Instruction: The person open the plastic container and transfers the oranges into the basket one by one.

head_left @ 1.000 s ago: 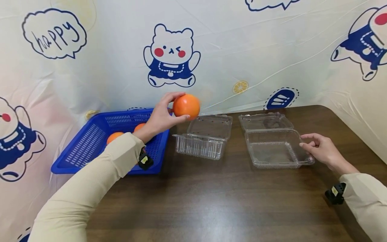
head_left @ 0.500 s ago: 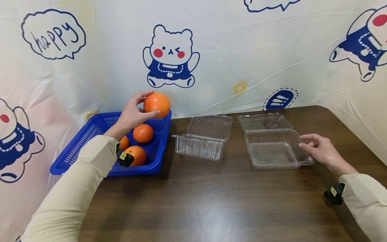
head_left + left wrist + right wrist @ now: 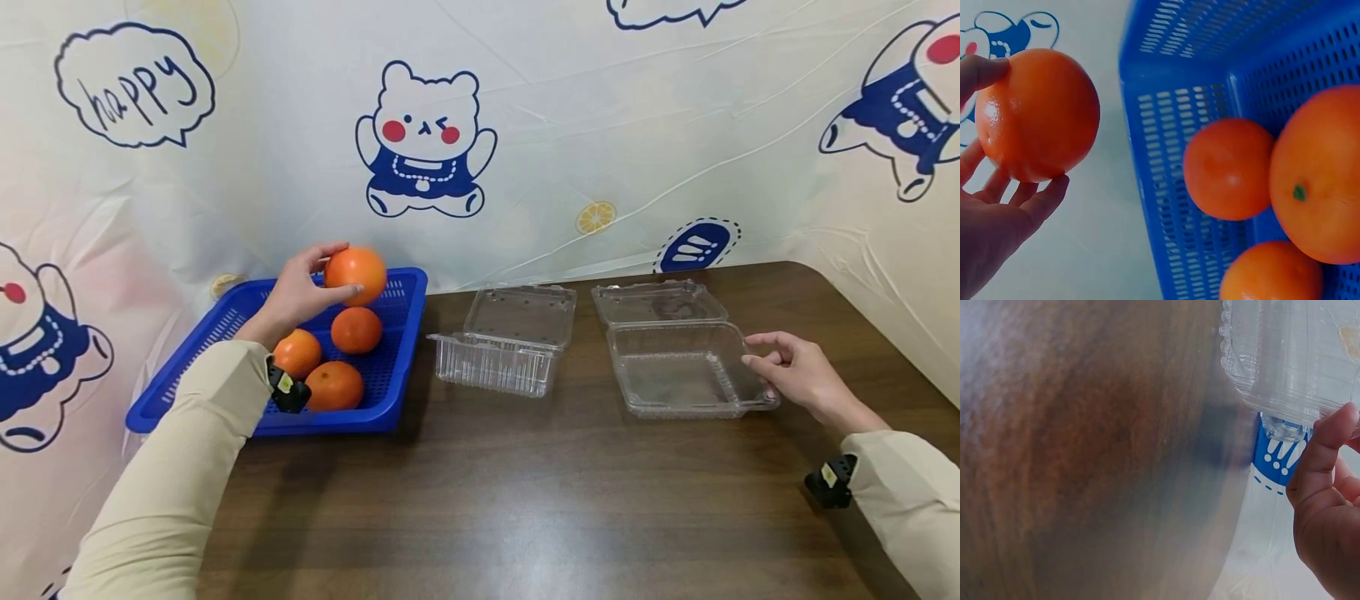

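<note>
My left hand (image 3: 291, 302) grips a smooth orange (image 3: 360, 273) between thumb and fingers, raised over the far side of the blue plastic basket (image 3: 411, 367). In the left wrist view the fingers wrap under that orange (image 3: 1041, 119), with the basket wall (image 3: 1169, 181) beside it. Several more oranges lie in the basket, among them a front one (image 3: 334, 387) and a darker one (image 3: 356, 331). On the right, my right hand (image 3: 801, 375) pinches the right rim of an open clear plastic clamshell box (image 3: 675, 410). In the right wrist view its thumb and fingers meet at the rim.
A second, smaller clear clamshell box (image 3: 491, 367) stands open between the basket and the larger box. All rest on a dark wooden table (image 3: 540, 492). A printed cloth (image 3: 540, 108) hangs right behind the table's back edge.
My left hand has carried the orange leftward from above the smaller box to the basket, then lowered it a little. The right hand and both boxes have stayed put.
</note>
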`<state>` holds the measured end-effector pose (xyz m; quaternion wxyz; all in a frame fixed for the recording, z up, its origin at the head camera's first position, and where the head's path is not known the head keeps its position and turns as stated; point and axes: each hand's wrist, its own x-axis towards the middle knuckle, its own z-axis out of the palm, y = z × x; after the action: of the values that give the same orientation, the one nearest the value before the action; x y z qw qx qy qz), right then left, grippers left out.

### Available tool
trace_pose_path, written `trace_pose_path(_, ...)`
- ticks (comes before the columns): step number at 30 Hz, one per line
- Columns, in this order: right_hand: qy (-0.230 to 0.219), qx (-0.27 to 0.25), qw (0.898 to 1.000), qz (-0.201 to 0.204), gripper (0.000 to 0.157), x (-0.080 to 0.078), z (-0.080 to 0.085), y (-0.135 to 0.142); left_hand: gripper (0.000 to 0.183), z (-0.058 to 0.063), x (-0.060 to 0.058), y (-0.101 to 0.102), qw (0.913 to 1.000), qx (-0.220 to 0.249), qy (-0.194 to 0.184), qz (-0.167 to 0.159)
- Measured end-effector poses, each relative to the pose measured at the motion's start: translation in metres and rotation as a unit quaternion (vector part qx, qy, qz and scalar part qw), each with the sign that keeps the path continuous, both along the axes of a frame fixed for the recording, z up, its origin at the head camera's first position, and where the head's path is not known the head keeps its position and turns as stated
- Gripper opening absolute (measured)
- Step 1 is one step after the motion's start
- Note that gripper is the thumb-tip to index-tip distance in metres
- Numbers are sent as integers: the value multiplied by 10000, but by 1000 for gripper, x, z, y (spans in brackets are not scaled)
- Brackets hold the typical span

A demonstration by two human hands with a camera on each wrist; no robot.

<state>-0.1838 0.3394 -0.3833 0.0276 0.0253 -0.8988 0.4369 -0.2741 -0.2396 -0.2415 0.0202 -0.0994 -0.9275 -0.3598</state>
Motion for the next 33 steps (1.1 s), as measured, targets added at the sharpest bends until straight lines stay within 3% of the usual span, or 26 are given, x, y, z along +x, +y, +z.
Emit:
trace_pose_path(14,-32,-3,10000,1,38,0,0,0,73,-16,-8,-16,9996,-18,-283,64)
trace_pose_path(23,-74,-6,10000,-21,39,0,0,0,71,-32,-13,-21,9991,-108,-403,-1)
trace_pose_path(33,-109,16,9999,-31,40,0,-1,1,72,-34,-15,-17,9987,-119,-497,23)
